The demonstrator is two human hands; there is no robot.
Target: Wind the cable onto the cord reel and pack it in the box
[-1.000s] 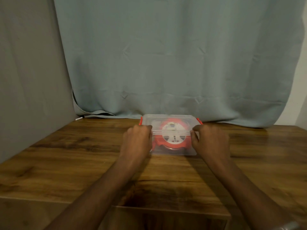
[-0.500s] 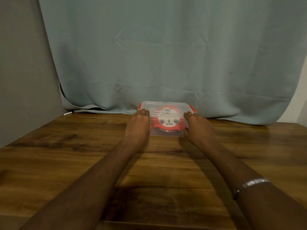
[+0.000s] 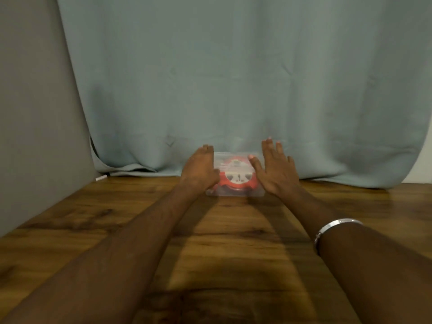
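Pretty much done imo: cord reel (image 3: 237, 175) w/ cable is packed inside the lidded clear box (image 3: 233, 193), sitting btw left hand (image 3: 199, 170) and right hand (image 3: 275, 169), both w/ fingers straight, gripping nothing.

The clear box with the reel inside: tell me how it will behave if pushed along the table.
The clear box sits flat and low on the wooden table, so it would probably slide rather than tip. The red cord reel nearly fills it, so it likely shifts little and adds some weight.
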